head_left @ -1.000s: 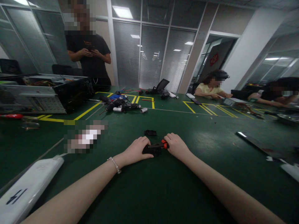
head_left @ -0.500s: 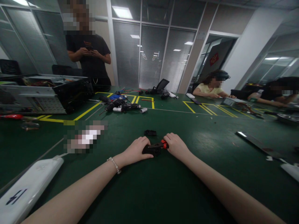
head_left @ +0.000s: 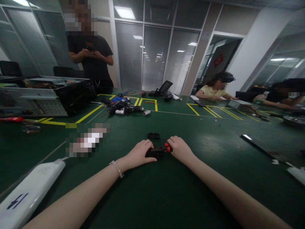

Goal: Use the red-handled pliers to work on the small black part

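My left hand (head_left: 140,152) is closed around a small black plastic part (head_left: 157,155), thumb along its near side, resting on the green table. Red-handled pliers (head_left: 164,148) are gripped in my right hand (head_left: 179,149), which is wrapped round the handles. The dark jaws of the pliers point left and reach over the black part, close to my left fingers. Whether the tips bite on anything is too small to tell. Just beyond my hands lies a second black plastic piece (head_left: 153,135), touched by neither hand.
At the left are an open computer case (head_left: 45,98), a white power bank (head_left: 33,187) and a blurred-out item. Tools and cables (head_left: 124,106) lie farther back. A dark flat strip (head_left: 259,148) is at right. One person (head_left: 90,57) stands opposite; others sit at the far right.
Both hands, the pliers and the black part stay almost in the same place. The seated person in yellow has shifted slightly.
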`<state>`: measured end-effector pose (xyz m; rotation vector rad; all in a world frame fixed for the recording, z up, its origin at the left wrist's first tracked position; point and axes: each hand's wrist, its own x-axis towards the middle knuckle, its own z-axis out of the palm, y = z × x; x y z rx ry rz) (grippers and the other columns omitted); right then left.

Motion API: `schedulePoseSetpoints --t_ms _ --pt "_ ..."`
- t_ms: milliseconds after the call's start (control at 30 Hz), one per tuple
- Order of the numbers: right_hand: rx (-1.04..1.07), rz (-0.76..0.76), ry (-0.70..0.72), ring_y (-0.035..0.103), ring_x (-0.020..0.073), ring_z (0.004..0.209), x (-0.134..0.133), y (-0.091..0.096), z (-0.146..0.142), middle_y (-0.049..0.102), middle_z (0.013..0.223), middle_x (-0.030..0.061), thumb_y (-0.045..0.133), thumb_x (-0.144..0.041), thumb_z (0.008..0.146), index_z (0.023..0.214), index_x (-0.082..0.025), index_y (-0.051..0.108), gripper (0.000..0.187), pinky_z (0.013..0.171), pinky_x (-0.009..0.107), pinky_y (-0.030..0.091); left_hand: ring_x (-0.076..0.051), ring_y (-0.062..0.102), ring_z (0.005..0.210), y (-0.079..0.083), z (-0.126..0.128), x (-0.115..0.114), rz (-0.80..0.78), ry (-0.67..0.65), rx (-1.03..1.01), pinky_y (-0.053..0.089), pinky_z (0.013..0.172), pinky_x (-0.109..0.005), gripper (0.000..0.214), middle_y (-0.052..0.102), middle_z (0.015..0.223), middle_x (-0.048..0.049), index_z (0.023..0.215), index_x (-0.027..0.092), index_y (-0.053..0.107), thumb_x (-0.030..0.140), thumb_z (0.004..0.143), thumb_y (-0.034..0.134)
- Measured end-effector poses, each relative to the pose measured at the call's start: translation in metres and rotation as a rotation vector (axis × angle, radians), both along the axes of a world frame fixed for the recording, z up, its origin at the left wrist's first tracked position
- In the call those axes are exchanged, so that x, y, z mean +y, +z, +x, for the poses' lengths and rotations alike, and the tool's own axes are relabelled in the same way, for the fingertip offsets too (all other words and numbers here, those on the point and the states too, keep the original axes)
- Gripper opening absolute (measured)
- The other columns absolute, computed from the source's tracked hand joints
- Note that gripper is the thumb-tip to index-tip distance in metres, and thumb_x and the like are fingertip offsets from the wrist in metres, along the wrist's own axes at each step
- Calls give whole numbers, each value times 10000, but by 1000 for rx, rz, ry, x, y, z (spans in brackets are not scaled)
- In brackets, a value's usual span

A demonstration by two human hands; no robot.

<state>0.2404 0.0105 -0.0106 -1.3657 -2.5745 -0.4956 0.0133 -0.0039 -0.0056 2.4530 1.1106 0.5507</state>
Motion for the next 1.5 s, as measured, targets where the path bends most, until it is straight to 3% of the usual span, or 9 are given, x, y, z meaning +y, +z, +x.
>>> schedulePoseSetpoints --t_ms 1500 --pt "4 15 -16 463 194 806 -1 0 0 546 873 80 512 -85 653 869 -134 545 224 712 288 348 -201 472 866 2 0 -1 -8 4 7 384 707 -299 353 493 964 -32 897 193 472 456 702 604"
